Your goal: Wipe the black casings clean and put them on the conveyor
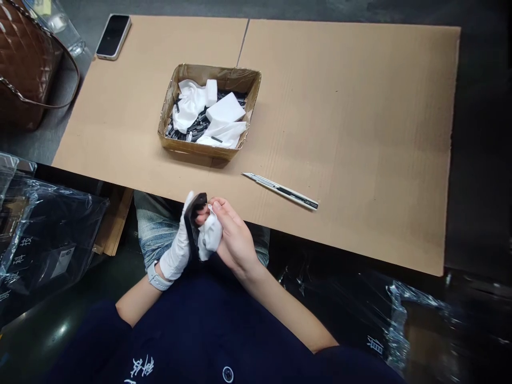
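Head camera view shows my two hands together over my lap, just off the near edge of the cardboard sheet (372, 122). My gloved left hand (176, 258) is curled around the back of a black piece (192, 226), which stands nearly edge-on between my palms; most of those fingers are hidden behind it, so I can't tell how tightly they wrap. My bare right hand (240, 242) pinches a bunched white cloth (210, 234), thumb drawn in close with almost no gap, right against the piece's inner side. Bare fingertips show there too, though I can't make out which hand they belong to. To handle this well, I'd brace the piece with the gloved palm, press the cloth lightly and evenly, and refold it so no loose corner snags on the edge. Beyond my fingers sits the box (196, 148) of small dark parts and white packing; the utility knife (280, 191) lies ahead of my right fingers, near enough that I'd mind my knuckles.
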The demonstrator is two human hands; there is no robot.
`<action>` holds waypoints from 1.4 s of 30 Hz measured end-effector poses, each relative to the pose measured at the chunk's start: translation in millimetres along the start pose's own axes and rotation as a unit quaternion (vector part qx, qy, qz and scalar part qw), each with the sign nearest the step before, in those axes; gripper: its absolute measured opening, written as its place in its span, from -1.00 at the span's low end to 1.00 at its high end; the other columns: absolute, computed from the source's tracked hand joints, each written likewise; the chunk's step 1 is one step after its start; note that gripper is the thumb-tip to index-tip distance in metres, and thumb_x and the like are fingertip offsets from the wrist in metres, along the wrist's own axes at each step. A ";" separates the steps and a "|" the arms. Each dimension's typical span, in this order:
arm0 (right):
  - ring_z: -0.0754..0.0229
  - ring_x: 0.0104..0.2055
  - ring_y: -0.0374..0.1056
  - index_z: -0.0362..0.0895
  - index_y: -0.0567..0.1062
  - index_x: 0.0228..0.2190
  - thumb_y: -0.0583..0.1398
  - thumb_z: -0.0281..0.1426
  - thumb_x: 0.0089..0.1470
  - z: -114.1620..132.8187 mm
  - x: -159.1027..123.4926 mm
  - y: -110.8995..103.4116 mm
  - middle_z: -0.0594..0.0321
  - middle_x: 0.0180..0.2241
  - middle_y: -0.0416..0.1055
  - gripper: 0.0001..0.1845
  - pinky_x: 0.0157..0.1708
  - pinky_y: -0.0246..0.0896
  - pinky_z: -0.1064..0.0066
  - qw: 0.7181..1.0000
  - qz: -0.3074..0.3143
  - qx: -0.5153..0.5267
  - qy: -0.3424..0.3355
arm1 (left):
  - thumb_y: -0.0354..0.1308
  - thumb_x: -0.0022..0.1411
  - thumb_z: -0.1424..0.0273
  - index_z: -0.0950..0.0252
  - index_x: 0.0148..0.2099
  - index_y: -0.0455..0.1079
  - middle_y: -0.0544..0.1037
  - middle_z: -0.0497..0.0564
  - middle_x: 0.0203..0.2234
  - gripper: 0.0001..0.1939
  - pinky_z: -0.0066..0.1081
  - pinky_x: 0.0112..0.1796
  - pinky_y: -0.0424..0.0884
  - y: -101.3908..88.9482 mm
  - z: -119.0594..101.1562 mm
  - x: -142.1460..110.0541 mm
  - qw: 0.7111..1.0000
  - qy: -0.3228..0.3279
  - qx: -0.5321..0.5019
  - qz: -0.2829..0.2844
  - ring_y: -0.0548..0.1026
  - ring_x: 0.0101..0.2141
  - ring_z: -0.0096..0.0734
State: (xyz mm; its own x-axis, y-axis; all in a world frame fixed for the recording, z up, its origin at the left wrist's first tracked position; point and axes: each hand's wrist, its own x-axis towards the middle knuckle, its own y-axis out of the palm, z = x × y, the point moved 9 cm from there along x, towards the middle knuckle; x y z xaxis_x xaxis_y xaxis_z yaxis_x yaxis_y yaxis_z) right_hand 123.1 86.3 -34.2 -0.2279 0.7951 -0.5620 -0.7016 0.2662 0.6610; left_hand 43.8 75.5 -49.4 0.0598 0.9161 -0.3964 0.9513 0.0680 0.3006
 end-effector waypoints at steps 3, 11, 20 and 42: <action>0.41 -0.47 0.36 -0.12 0.38 -0.45 0.36 -0.29 -0.16 1.6 5.1 -4.6 0.39 -0.48 0.44 -0.71 -0.40 0.31 0.58 0.998 -0.034 0.042 -0.028 | -0.08 0.24 -0.04 0.29 0.08 0.34 0.51 0.16 -0.05 -0.41 -0.09 0.11 0.23 2.8 6.2 -1.5 0.993 -0.050 -0.111 -0.001 0.41 0.04 -0.08; 0.45 -0.72 -0.05 -0.08 0.31 -0.45 0.17 -0.35 0.06 61.1 -1.0 -14.6 0.54 -0.72 0.06 -0.88 -0.67 0.06 0.65 0.983 -0.033 0.055 -0.175 | -0.10 0.16 -0.16 0.36 0.12 0.35 0.50 0.22 -0.01 -0.23 0.04 0.15 0.13 20.4 13.3 -11.9 0.910 -0.151 -0.385 0.024 0.35 0.11 0.06; 0.27 -0.14 0.39 0.03 0.34 -0.14 0.13 -0.16 0.09 44.1 0.3 -39.1 0.27 -0.10 0.41 -0.70 -0.09 0.32 0.38 0.965 -0.040 -0.171 -0.193 | -0.18 0.15 -0.21 0.30 0.08 0.40 0.55 0.15 -0.07 -0.21 0.03 0.12 0.18 33.5 3.8 -9.0 0.863 -0.161 -0.476 0.049 0.51 -0.10 -0.10; 0.14 -0.16 0.36 -0.02 0.37 -0.27 0.15 -0.41 0.09 68.7 -33.4 12.9 0.21 -0.25 0.39 -0.88 -0.07 0.24 0.24 0.746 -0.009 -0.519 -0.417 | -0.15 0.23 -0.08 0.35 0.02 0.42 0.54 0.13 -0.09 -0.34 -0.09 0.06 0.33 17.2 -3.6 -0.4 0.906 -0.107 -0.408 -0.030 0.46 -0.02 -0.13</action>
State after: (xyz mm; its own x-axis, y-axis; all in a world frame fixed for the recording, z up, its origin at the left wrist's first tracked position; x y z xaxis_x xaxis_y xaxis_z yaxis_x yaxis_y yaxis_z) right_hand 168.1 100.6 27.3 -0.0162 0.9743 0.2246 -0.9430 0.0598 -0.3275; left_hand 59.1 77.8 -40.9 0.1549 0.8094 -0.5665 0.4197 0.4651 0.7794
